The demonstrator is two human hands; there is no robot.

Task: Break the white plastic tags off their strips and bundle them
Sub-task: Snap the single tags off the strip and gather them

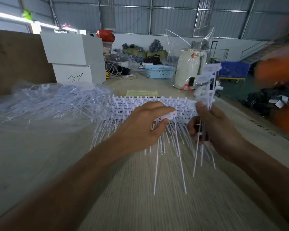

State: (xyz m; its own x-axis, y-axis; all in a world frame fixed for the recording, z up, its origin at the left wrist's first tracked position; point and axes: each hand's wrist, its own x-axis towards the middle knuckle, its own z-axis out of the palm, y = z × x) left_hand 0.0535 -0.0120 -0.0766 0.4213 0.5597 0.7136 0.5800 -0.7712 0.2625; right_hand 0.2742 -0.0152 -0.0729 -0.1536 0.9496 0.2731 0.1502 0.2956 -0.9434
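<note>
Far left I've got a loose heap of thin white plastic tag stems (57, 99) sprawled on the pale wood-grain surface (40, 155), partly under clear plastic film. Behind it stand two stacked white boxes (73, 59). Moving in, a long white plastic strip of tags (140, 105) runs across the middle, its blocky heads in rows at the top and the thin stems fanning down toward me. My left hand (140, 130) comes in over that strip, thumb and forefinger pinched together on a small white tag head (168, 116) at its near edge, two long stems hanging below the grip. Past the strip, on the surface, lies a yellow-green printed paper sheet (142, 93), and further back a light blue perforated plastic basket (158, 72). To the right of that sits a white cylindrical appliance wrapped in clear plastic (190, 67). Now my right hand (213, 130): fingers curled tight around a bundle of white tags (207, 90) held upright, heads sticking up above the fist, stems trailing down under it. Its thumb tip touches the strip's right end. Far right, an orange blur (280, 67) at the frame edge; I cannot tell what it is.
</note>
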